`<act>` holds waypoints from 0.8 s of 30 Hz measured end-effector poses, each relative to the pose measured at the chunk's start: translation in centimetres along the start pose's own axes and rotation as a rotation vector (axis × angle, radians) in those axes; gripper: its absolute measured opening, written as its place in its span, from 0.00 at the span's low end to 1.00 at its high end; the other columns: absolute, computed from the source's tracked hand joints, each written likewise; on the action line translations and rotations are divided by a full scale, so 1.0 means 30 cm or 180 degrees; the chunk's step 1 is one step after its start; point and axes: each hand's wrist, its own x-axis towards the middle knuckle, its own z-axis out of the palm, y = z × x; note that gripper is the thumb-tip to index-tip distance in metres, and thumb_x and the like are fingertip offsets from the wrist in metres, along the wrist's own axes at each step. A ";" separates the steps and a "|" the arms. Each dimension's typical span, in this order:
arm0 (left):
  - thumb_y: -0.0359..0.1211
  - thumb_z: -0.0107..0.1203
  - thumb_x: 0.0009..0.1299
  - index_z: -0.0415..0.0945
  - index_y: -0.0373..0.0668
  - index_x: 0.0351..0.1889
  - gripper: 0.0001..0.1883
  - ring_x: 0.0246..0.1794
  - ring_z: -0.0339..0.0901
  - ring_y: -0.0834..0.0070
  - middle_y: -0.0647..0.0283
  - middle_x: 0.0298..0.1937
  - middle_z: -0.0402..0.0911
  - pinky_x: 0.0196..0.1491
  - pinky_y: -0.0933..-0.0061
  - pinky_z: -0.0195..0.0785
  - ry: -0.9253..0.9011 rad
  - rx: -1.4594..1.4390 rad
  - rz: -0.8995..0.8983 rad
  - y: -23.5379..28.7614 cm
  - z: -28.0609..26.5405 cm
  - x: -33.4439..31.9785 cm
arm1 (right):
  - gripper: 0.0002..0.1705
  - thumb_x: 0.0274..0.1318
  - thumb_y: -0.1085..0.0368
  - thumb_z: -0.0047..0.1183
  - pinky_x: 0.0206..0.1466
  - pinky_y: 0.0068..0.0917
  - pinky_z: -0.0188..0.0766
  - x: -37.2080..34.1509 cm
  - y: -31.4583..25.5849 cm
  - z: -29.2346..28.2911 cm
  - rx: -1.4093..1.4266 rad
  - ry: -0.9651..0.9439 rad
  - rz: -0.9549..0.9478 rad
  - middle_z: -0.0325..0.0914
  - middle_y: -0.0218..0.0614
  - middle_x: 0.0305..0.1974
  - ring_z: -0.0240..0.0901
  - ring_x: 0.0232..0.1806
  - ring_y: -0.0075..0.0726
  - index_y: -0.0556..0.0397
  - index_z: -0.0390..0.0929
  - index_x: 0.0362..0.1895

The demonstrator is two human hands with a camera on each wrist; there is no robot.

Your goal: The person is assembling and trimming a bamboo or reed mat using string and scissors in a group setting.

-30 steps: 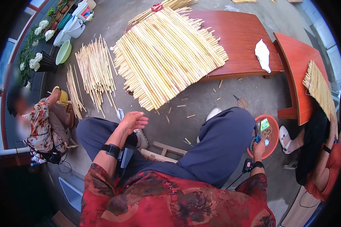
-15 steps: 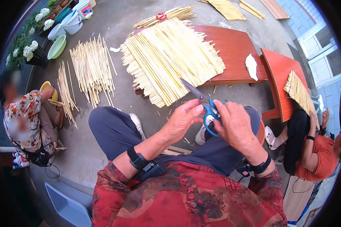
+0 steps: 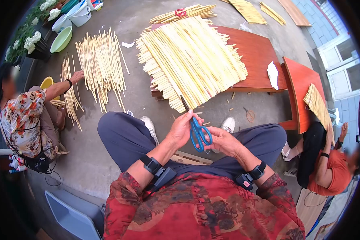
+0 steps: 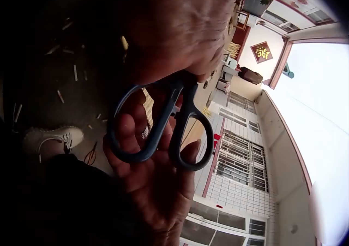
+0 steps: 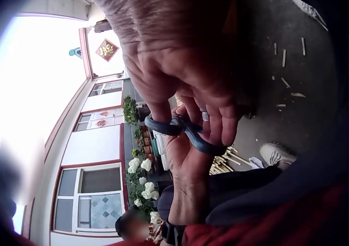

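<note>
Grey concrete floor surrounds a pale stick mat at upper centre. Blue-handled scissors sit mid-frame, their long axis running up and slightly left, tip toward the mat's lower corner. The left hand, nearer the blades, grips below them; the right hand holds the handle loops from the right.

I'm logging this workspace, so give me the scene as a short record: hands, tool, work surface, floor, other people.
Left hand: grips blue-handled scissors near the blades
Right hand: fingers at the handle loops
Tool: blades point toward the stick mat
Work surface: the mat lies on a red table
Floor: loose sticks, short stick pieces, orange-handled scissors
Other people: person in floral top, reaching to the loose sticks; person in orange top, beside a smaller mat
</note>
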 end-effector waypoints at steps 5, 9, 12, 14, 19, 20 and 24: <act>0.47 0.41 0.67 0.69 0.39 0.33 0.19 0.39 0.67 0.74 0.61 0.34 0.70 0.44 0.73 0.63 0.0117 0.0213 -0.0019 -0.085 -0.029 0.007 | 0.21 0.49 0.65 0.51 0.42 0.27 0.70 0.072 0.045 -0.030 0.0086 -0.0067 -0.0032 0.71 0.37 0.38 0.72 0.37 0.32 0.58 0.63 0.48; 0.50 0.41 0.65 0.68 0.39 0.39 0.22 0.38 0.68 0.75 0.62 0.36 0.70 0.41 0.74 0.64 0.0268 0.0688 -0.0409 -0.098 -0.062 0.007 | 0.20 0.48 0.70 0.51 0.28 0.23 0.72 0.093 0.070 -0.045 0.0428 0.0579 0.0019 0.71 0.35 0.32 0.70 0.28 0.28 0.56 0.63 0.47; 0.51 0.45 0.63 0.68 0.40 0.40 0.22 0.36 0.69 0.75 0.62 0.36 0.70 0.38 0.72 0.65 0.1320 0.0883 -0.0768 -0.080 -0.161 0.013 | 0.24 0.46 0.66 0.55 0.20 0.16 0.65 0.100 0.126 -0.115 -0.0086 0.0780 -0.0243 0.66 0.28 0.24 0.63 0.20 0.19 0.56 0.63 0.48; 0.50 0.46 0.63 0.68 0.40 0.40 0.21 0.35 0.69 0.75 0.62 0.36 0.70 0.37 0.71 0.65 0.1622 0.1154 -0.0750 -0.065 -0.208 0.034 | 0.25 0.43 0.62 0.58 0.18 0.13 0.59 0.096 0.138 -0.126 -0.0600 0.0781 0.0186 0.66 0.27 0.23 0.61 0.19 0.17 0.55 0.65 0.47; 0.44 0.51 0.61 0.69 0.41 0.38 0.17 0.31 0.69 0.76 0.64 0.32 0.71 0.31 0.74 0.65 0.2004 0.1307 -0.0519 -0.045 -0.238 0.111 | 0.29 0.40 0.46 0.58 0.21 0.16 0.62 0.147 0.161 -0.147 -0.1153 0.0998 0.0515 0.64 0.25 0.23 0.60 0.22 0.17 0.53 0.67 0.41; 0.44 0.51 0.61 0.69 0.41 0.38 0.17 0.31 0.69 0.76 0.64 0.32 0.71 0.31 0.74 0.65 0.2004 0.1305 -0.0530 -0.045 -0.250 0.120 | 0.29 0.40 0.46 0.58 0.21 0.16 0.62 0.154 0.164 -0.152 -0.1148 0.1002 0.0523 0.64 0.25 0.23 0.60 0.22 0.17 0.53 0.67 0.41; 0.41 0.50 0.62 0.71 0.41 0.34 0.12 0.24 0.68 0.82 0.69 0.25 0.70 0.27 0.79 0.64 0.1813 0.1189 -0.0474 -0.062 -0.273 0.146 | 0.23 0.43 0.51 0.57 0.19 0.15 0.62 0.170 0.140 -0.141 -0.1031 0.0918 0.0500 0.63 0.23 0.21 0.59 0.19 0.16 0.52 0.67 0.39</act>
